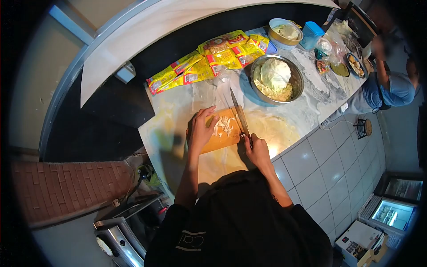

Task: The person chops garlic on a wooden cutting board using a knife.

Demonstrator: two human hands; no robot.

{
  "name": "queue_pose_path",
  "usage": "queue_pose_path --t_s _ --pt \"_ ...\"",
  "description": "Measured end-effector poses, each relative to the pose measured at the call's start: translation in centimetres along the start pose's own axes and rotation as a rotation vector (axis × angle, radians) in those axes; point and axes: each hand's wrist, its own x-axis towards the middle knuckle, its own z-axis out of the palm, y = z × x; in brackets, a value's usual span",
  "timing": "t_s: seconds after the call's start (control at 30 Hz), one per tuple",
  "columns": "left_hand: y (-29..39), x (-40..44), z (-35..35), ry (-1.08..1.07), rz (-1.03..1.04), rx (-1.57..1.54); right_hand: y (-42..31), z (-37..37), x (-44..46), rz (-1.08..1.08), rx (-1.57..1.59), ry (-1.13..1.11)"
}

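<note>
My right hand (258,150) is wrapped round the handle of a kitchen knife (240,115), its long blade pointing away from me over the board's right side. On the orange cutting board (219,143) lies a small heap of chopped pale pieces (224,126), of a kind I cannot make out. My left hand (203,129) rests at the board's left side with its fingers apart, close beside the heap. Beyond the board stands a metal bowl (299,92) with a cabbage (275,73) on top of shredded pale-green bits (276,92).
Yellow packets (209,60) lie along the counter's back. Farther right are another bowl (286,32), a blue container (312,35) and a plate of food (355,65). A person (396,89) in blue stands at the far right, near a stool (364,127). The marble counter (171,111) ends over floor tiles.
</note>
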Motion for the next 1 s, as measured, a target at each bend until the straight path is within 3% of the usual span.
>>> queue_pose_path --t_s 0.2,0.47,0.63,0.83,1.0 --pt "0.6 -1.8 -0.9 -0.099 0.120 0.259 -0.6 0.3 0.3 -0.039 0.006 -0.073" --pt "-0.7 -0.6 1.8 -0.110 0.192 0.312 0.7 0.9 0.4 -0.062 0.020 -0.096" --pt "0.8 -0.5 0.3 -0.070 0.035 0.120 0.7 0.8 0.7 -0.041 0.014 -0.087" --pt "-2.3 -0.9 -0.8 -0.013 -0.088 -0.177 0.5 0.8 0.8 -0.083 0.054 -0.093" --pt "-4.3 -1.7 -1.5 -0.101 -0.200 -0.352 0.6 1.0 0.8 -0.063 0.031 -0.114"
